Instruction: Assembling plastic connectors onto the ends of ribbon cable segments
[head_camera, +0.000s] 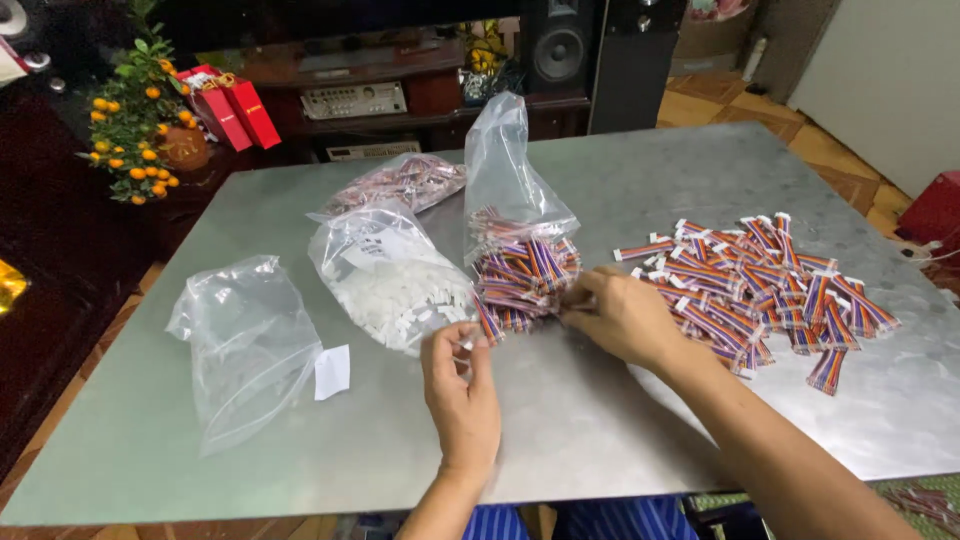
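The grey metal tabletop (600, 420) carries everything, and both hands work near its middle. Largest of the striped goods is the loose heap of ribbon cables (760, 290), spread just right of the right hand's grip: short flat bands in red, blue, orange and white, each ending in a small white connector. Next in size is the empty clear bag (245, 345), lying crumpled well to the left of the left hand's grip, with a small white slip (332, 371) beside it. Between that bag and the grips lies the bag of white connectors (390, 280), packed with small white plastic pieces, its open mouth facing the left hand. Directly beyond both grips stands the upright clear bag (515, 215), its lower half filled with the same striped cables, some spilling out at the base. Farther back lies a flatter bag of reddish cables (400, 182). The right hand (625, 315) is clenched on a cable at the spilling base of the upright bag. The left hand (460, 385) pinches a small white connector between thumb and fingertips, just beside the connector bag's mouth.
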